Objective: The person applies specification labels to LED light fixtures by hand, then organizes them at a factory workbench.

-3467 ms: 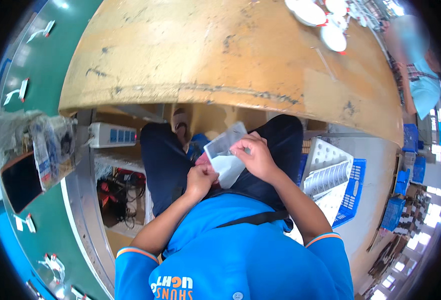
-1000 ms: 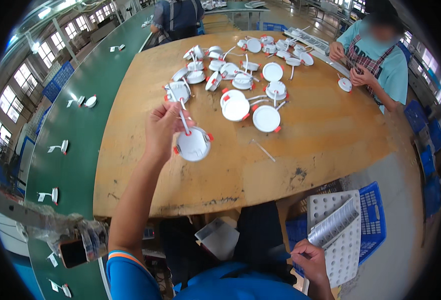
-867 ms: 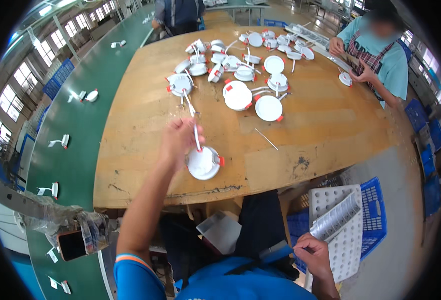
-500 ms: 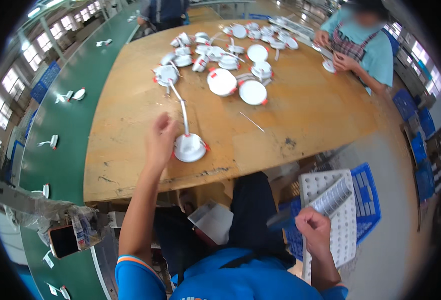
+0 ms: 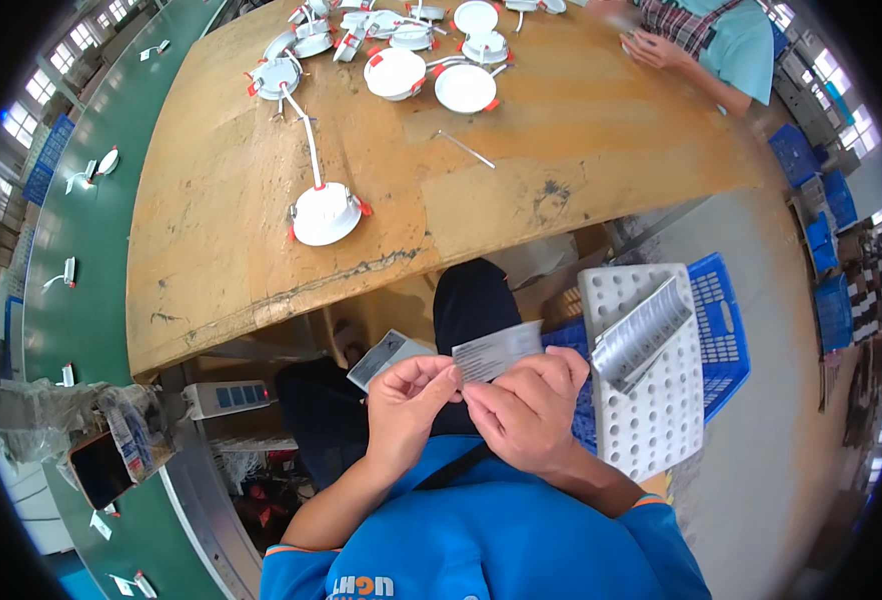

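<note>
- We are holding a thin silver-grey sheet [image 5: 498,347] in front of our body, its long axis running left to right and its right end tipping slightly upward.
- Our left hand [image 5: 409,405] is pinching thumb and forefinger at the sheet's lower left corner; our right hand [image 5: 531,410] is gripping its lower edge, fingers curling inward. Our fingertips are almost meeting, so neither hand is lying clearly nearer.
- Our forearms are angling inward from below, elbows spreading wide.
- Just beyond the left hand, a grey-and-white flat piece [image 5: 386,358] is resting over our dark trousers [image 5: 473,295].
- To the right, a perforated white tray [image 5: 656,420] is carrying silver strips [image 5: 646,340].
- Ahead and leftward, a round white lamp [image 5: 327,215] is lying near the counter's [image 5: 211,190] edge, nearer our left hand, its cable pointing away.
</note>
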The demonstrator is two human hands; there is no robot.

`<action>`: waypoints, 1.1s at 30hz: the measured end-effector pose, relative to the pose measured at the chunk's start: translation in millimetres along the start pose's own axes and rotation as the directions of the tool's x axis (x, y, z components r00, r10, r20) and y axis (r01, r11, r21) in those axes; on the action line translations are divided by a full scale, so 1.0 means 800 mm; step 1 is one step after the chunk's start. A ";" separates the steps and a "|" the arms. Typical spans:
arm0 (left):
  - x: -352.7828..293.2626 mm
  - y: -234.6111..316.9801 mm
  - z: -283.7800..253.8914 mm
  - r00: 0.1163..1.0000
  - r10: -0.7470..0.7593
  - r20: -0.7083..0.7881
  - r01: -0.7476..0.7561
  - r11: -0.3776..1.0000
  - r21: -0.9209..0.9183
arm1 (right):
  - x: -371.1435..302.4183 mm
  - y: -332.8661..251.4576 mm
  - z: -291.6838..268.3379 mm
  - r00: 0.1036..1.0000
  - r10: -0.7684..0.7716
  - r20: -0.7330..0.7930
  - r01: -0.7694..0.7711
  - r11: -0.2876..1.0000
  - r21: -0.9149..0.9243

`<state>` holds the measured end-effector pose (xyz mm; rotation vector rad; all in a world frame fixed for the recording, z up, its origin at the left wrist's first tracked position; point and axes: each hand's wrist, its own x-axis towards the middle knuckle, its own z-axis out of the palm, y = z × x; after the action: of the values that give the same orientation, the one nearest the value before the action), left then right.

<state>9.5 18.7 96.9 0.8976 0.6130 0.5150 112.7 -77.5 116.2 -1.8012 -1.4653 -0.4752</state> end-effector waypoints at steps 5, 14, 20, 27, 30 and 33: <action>-0.005 -0.004 -0.009 1.000 -0.013 -0.006 0.014 0.986 0.166 | -0.010 0.001 -0.009 0.973 0.097 0.211 -0.130 0.980 0.148; -0.002 0.013 -0.029 0.999 0.028 -0.029 -0.018 0.950 0.313 | -0.010 0.062 -0.041 0.796 0.522 0.306 -0.604 0.658 0.449; -0.008 0.015 -0.036 0.995 0.095 0.034 -0.101 0.924 0.368 | -0.007 0.072 -0.012 0.750 0.410 0.519 -0.653 0.584 0.482; -0.006 0.035 -0.050 0.995 0.091 0.049 -0.103 0.923 0.370 | -0.005 0.062 0.004 0.764 0.337 0.550 -0.635 0.542 0.550; 0.001 0.063 -0.068 0.937 0.250 0.244 -0.348 0.613 0.709 | 0.008 0.050 -0.008 0.860 0.251 0.443 -0.460 0.758 0.463; 0.016 0.092 -0.073 0.945 0.323 -0.046 -0.258 0.828 0.498 | 0.019 0.038 -0.030 0.893 0.229 0.387 -0.388 0.827 0.407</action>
<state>-32.4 98.6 127.0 1.4632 0.7444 0.7150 149.9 -87.4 132.5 -1.7086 -1.3043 0.3472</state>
